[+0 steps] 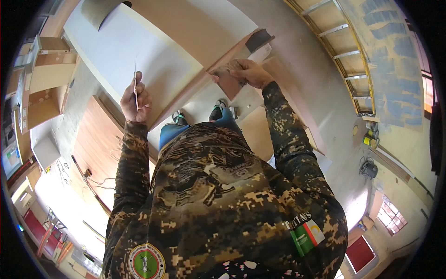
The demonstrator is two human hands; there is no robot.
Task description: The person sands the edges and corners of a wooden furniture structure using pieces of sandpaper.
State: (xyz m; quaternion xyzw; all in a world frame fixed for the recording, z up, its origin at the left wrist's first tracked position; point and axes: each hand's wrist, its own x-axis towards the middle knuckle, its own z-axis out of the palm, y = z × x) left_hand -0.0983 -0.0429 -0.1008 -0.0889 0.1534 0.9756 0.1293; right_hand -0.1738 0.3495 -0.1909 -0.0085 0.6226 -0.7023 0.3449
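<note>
My left hand [136, 99] is raised over the edge of a large white panel [139, 42], its fingers closed round a thin, pale, blade-like tool [136, 88] seen edge-on; its exact kind does not show. Further right, my right hand [251, 73] pinches a flat, square-cornered, reddish-brown piece [229, 85] by its upper right side. I cannot make out its material. The piece hangs beside the wooden edge of the panel, above the floor.
A beige board [195, 23] adjoins the white panel. On the left are a wooden shelf unit [49, 88] and a wood-grain board [95, 144] with cables. A ladder [341, 46] stands at the right beside a board with blue-grey strokes [390, 60]. My feet [217, 111] are close to the panel.
</note>
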